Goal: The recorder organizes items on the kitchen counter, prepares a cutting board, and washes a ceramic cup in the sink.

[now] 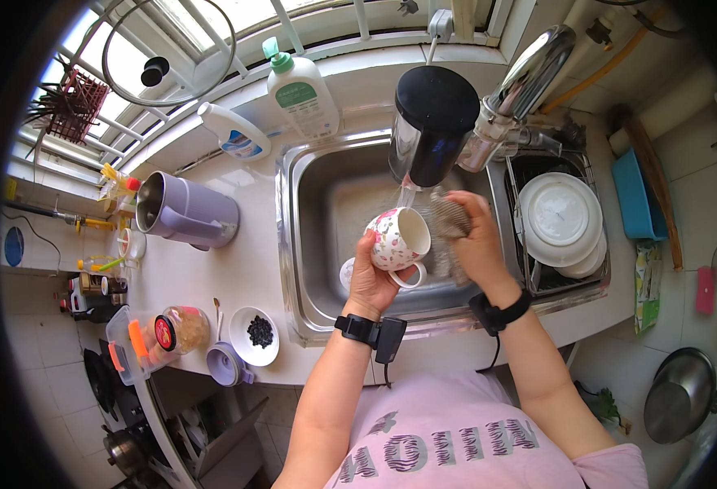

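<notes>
My left hand (373, 282) grips a white floral mug (389, 241) by its body over the stainless steel sink (346, 189), the mug's mouth tilted to the right and its handle low. Water runs from the tap fitting (435, 134) just above the mug. My right hand (475, 235) holds a striped grey-brown cloth (450, 217) right beside the mug's mouth; part of the cloth hangs down into the sink. A white round item (346, 273) shows partly behind my left hand in the basin.
White plates (557, 211) stand in a wire rack right of the sink. A purple blender jug (190, 211), a bowl of dark pieces (238, 339), a purple lid (225, 364) and a glass jar (184, 330) are on the left counter. Two bottles (306, 101) stand behind the sink.
</notes>
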A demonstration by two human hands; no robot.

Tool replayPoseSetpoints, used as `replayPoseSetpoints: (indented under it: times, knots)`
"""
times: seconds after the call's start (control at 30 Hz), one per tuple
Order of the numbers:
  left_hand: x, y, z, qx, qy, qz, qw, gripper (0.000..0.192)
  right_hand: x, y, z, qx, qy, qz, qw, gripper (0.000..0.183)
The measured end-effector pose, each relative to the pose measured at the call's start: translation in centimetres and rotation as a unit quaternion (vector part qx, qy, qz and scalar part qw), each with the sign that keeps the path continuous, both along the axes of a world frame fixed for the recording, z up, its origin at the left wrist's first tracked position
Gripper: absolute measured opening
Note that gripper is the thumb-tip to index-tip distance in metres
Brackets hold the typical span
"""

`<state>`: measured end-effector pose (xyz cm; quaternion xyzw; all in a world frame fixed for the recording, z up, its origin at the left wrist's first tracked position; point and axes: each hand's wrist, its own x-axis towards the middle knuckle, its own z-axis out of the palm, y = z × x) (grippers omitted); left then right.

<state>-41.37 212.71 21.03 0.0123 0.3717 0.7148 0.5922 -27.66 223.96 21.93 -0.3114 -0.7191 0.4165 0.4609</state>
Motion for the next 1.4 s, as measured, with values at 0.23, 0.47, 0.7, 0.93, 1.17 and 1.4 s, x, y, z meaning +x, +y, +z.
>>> replayPoseSetpoints:
  times: [0.23, 0.47, 0.7, 0.93, 1.17, 1.4]
  knots:
    - [0.1, 0.0, -0.2, -0.087, 0.060, 0.046, 0.993, 0.047, -4.6, -0.1, 0.1, -0.375, 0.244, 0.062, 0.892, 0.029]
    - [-1.4, -1.2, 0.7, -0.099, 0.033, 0.100, 0.990, 0.044, -3.3, -1.2, -2.4, -0.063, -0.190, 0.237, 0.951, 0.050]
    - [-2.7, -1.9, 0.3, -0.116, 0.129, -0.007, 0.985, 0.049, -2.5, 0.1, -1.4, 0.085, -0.185, 0.420, 0.884, 0.039]
    - [-1.1, -1.1, 0.1, -0.127, 0.079, 0.000, 0.989, 0.053, -3.7, -0.2, -0.5, -0.010, -0.141, 0.242, 0.960, 0.028]
    - [-2.0, -0.1, 0.2, -0.124, 0.143, -0.082, 0.979, 0.045, -3.5, 0.1, -4.6, 0.042, -0.135, 0.372, 0.918, 0.028]
    - [-2.4, 0.7, 0.7, -0.117, 0.154, -0.035, 0.980, 0.054, -1.6, 0.6, -2.3, 0.177, -0.243, 0.357, 0.884, 0.037]
